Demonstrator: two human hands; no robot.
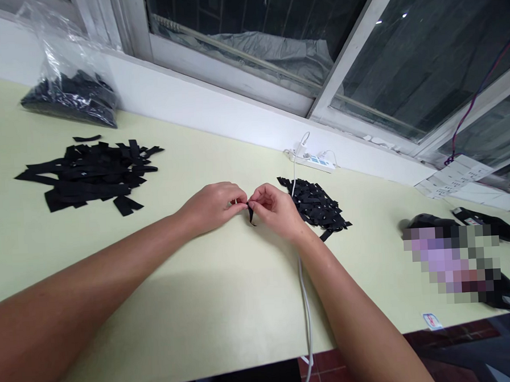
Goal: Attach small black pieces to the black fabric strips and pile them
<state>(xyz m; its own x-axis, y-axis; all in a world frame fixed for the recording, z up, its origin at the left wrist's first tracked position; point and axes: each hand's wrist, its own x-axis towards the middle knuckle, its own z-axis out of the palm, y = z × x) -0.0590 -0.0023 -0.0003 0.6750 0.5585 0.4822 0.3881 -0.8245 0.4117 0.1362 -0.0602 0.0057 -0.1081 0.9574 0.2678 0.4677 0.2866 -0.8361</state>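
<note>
Over the middle of the table, my left hand (215, 207) and my right hand (275, 210) meet at the fingertips. Between them they pinch a short black fabric strip (251, 214), whose loose end hangs down. Thumb and forefinger are closed on it in both hands, and its upper part is hidden by the fingers. Just beyond my right hand lies a pile of small black fabric pieces (318, 205). Farther off to the left is a looser pile of longer black strips (95, 173), with one strip (87, 139) lying apart behind it.
A clear plastic bag (72, 92) of black pieces stands at the back left. Near the wall sits a white power strip (313, 160). A white cable (303, 291) crosses the table beneath my right forearm. Black items (490, 224), partly blurred, lie at the right.
</note>
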